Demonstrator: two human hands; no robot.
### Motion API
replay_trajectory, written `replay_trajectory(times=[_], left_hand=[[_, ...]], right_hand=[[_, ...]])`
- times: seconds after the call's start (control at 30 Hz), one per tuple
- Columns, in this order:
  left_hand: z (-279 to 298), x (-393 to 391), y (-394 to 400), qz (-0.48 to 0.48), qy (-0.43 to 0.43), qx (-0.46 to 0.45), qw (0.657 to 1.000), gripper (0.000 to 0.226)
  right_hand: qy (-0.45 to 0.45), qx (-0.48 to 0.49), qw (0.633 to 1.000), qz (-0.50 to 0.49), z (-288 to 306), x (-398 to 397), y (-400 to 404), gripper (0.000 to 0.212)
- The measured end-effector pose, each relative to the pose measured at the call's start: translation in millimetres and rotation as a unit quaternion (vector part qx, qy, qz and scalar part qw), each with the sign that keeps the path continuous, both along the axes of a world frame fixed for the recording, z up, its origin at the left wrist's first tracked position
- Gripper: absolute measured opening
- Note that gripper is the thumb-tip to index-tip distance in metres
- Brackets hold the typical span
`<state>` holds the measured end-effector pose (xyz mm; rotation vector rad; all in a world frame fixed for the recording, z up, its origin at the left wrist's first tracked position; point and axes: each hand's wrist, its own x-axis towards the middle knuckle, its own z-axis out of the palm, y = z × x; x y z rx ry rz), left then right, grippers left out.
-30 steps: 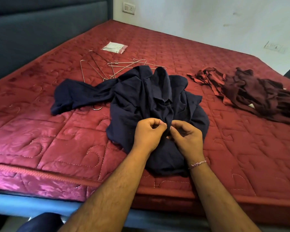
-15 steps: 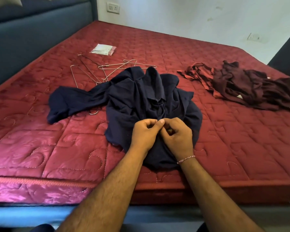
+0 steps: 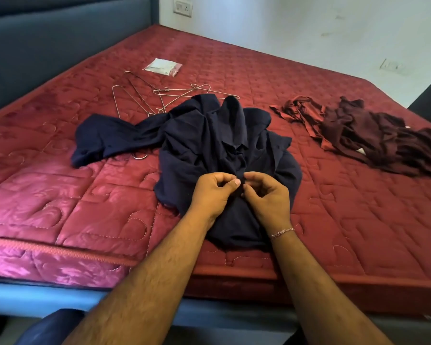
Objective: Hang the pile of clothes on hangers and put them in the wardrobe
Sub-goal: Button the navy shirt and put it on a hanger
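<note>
A crumpled navy shirt (image 3: 199,138) lies in the middle of the red mattress (image 3: 334,220), one sleeve stretched out to the left. My left hand (image 3: 213,191) and my right hand (image 3: 266,195) meet over its front, near the bed's front edge. Both pinch the dark cloth between thumb and fingertips at the same spot. Several wire hangers (image 3: 144,95) lie in a loose heap just behind the shirt, and one hook pokes out under the sleeve. A pile of maroon clothes (image 3: 363,135) sits to the right.
A small white plastic packet (image 3: 162,67) lies behind the hangers. A grey-blue padded headboard (image 3: 47,53) runs along the left side and a white wall with a socket (image 3: 182,7) along the back. Bare mattress lies left and right of the shirt.
My hands stay together on the shirt front; the fingertips have shifted slightly on the cloth. The view has swung a little, and the shirt has not moved on the bed.
</note>
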<state>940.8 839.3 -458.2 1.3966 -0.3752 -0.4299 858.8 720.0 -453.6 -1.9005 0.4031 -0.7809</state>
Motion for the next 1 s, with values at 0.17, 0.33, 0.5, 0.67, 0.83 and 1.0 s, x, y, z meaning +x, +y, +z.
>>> replay_trajectory(times=[0.17, 0.33, 0.5, 0.67, 0.83, 1.0], left_hand=[[-2, 2, 0, 0.007, -0.032, 0.022, 0.999, 0.015], [0, 1, -2, 0.024, -0.105, 0.102, 0.989, 0.011], [1, -4, -7, 0.073, -0.169, 0.168, 0.968, 0.017], [3, -11, -10, 0.094, -0.202, 0.202, 0.954, 0.008], [3, -15, -12, 0.105, -0.218, 0.208, 0.948, 0.013], [1, -13, -7, 0.099, -0.225, 0.206, 0.947, 0.013]], right_hand=[[-0.004, 0.08, 0.996, 0.029, 0, -1, -7, 0.025], [-0.002, 0.079, 0.996, 0.032, -1, -1, -8, 0.026], [-0.005, 0.011, 1.0, -0.002, -7, -2, -8, 0.031], [-0.008, -0.05, 0.998, -0.031, -11, -2, -7, 0.027], [-0.026, -0.018, 0.999, -0.029, -9, -3, -8, 0.03], [0.001, -0.006, 1.0, 0.007, -7, -1, -9, 0.031]])
